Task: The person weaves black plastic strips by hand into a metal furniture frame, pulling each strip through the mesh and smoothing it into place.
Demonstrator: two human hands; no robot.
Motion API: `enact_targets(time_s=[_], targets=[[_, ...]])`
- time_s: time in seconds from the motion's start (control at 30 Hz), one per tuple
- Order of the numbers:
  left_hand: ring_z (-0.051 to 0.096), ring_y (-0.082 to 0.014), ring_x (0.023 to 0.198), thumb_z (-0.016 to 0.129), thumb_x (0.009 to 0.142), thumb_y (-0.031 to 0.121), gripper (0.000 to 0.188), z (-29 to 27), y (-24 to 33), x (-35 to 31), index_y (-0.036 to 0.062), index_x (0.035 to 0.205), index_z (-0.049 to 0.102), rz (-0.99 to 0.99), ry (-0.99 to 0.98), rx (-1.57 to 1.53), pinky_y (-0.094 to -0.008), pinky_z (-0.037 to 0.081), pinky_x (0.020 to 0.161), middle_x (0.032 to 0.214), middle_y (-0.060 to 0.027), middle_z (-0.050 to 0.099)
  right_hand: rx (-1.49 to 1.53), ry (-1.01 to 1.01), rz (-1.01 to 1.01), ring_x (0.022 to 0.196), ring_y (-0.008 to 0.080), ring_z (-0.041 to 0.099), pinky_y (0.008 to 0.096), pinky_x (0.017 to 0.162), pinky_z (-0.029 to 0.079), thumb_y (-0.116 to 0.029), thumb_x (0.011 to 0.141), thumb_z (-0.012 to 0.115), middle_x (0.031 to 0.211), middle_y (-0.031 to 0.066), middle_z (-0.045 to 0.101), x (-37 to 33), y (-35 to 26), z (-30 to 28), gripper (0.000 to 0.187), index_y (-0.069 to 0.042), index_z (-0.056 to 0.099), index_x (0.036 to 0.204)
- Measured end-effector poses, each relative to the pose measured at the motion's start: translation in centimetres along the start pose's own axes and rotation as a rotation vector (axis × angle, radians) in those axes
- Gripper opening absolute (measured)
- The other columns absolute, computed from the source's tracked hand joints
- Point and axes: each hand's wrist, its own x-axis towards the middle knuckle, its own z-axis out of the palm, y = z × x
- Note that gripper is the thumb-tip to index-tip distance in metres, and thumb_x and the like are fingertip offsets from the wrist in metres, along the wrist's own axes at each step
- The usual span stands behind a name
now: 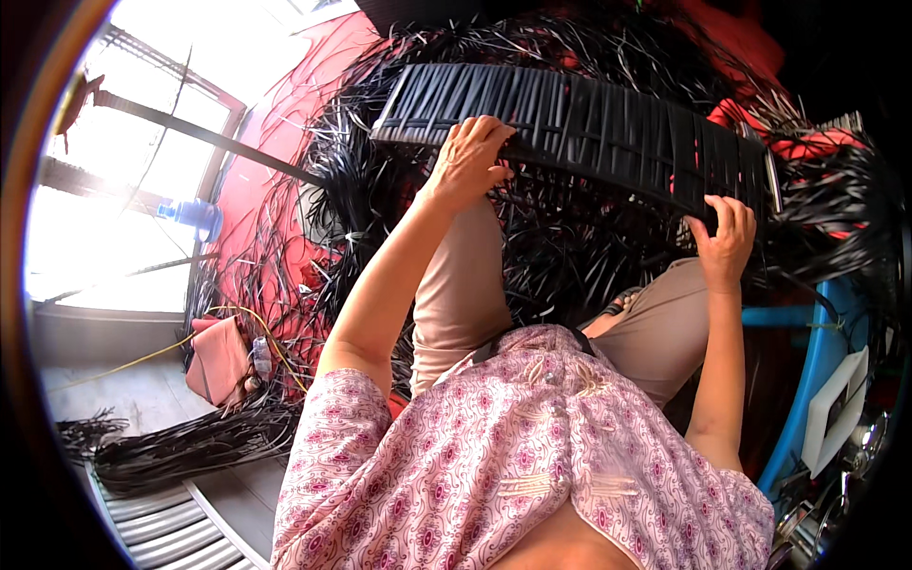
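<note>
Your left hand (467,157) and right hand (727,239) have their fingers closed on the woven black mat (589,128), which looks light, stiff-ribbed yet bendy, so grip its edges.

- The woven panel (589,128) is black, ribbed in narrow strips.
- The loose strips (560,247) beneath it are black.
- The blouse (494,456) is pink with a small paisley print.
- The trousers (456,294) are beige.
- The floor mat (275,161) is red.
- The frame (817,380) is blue.

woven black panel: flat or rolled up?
Flat. The woven black panel spreads as one broad sheet across the lap, left hand and right hand gripping its near edge.
</note>
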Motion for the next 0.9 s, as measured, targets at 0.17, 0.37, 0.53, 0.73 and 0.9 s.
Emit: enact_targets(time_s=[0.17, 0.37, 0.53, 0.73, 0.9], targets=[[0.049, -0.0308, 0.117, 0.079, 0.069, 0.047, 0.074, -0.7, -1.0, 0.0, 0.0034, 0.124, 0.056, -0.076, 0.031, -0.031, -0.0418, 0.036, 0.101, 0.119, -0.0133, 0.054, -0.019, 0.001, 0.025, 0.1, 0.0299, 0.056, 0.0425, 0.089, 0.044, -0.019, 0.065, 0.083, 0.105, 0.0063, 0.059, -0.5, 0.2, 0.5, 0.048, -0.012, 0.061, 0.107], [0.051, -0.0321, 0.115, 0.07, 0.077, 0.058, 0.075, 0.2, -3.1, -0.1, -0.0005, 0.123, 0.059, 0.016, 0.163, -0.066, -0.041, 0.037, 0.101, 0.121, -0.0143, 0.056, -0.04, 0.001, 0.011, 0.1, 0.03, 0.055, 0.0423, 0.09, 0.045, -0.017, 0.07, 0.081, 0.105, 0.0073, 0.059, -0.8, -0.3, 0.3, 0.043, -0.009, 0.061, 0.107], [0.051, -0.03, 0.114, 0.072, 0.076, 0.05, 0.062, -1.1, -7.1, -4.5, 0.0035, 0.116, 0.064, -0.078, 0.227, 0.022, -0.0407, 0.037, 0.101, 0.118, -0.0112, 0.057, -0.044, 0.012, 0.035, 0.1, 0.0306, 0.056, 0.0427, 0.089, 0.045, -0.013, 0.068, 0.081, 0.105, 0.0076, 0.059, -1.3, -1.3, -0.1, 0.043, -0.009, 0.06, 0.106], [0.053, -0.0269, 0.099, 0.075, 0.075, 0.024, 0.036, -1.7, -8.2, -5.8, 0.0104, 0.106, 0.066, -0.054, 0.176, 0.008, -0.0379, 0.043, 0.089, 0.099, -0.0055, 0.057, -0.069, -0.044, 0.071, 0.101, 0.0306, 0.056, 0.0421, 0.09, 0.045, -0.01, 0.068, 0.081, 0.105, 0.0079, 0.06, -1.7, -2.0, -0.8, 0.043, -0.008, 0.06, 0.106], [0.051, -0.0294, 0.112, 0.076, 0.076, 0.04, 0.062, -2.8, -9.3, -6.3, 0.0078, 0.126, 0.059, -0.108, 0.266, -0.024, -0.0422, 0.037, 0.099, 0.117, -0.0114, 0.055, -0.109, -0.029, 0.114, 0.102, 0.0307, 0.056, 0.0421, 0.091, 0.045, -0.008, 0.07, 0.079, 0.106, 0.0078, 0.061, -1.7, -2.1, -0.2, 0.041, -0.008, 0.06, 0.106]])
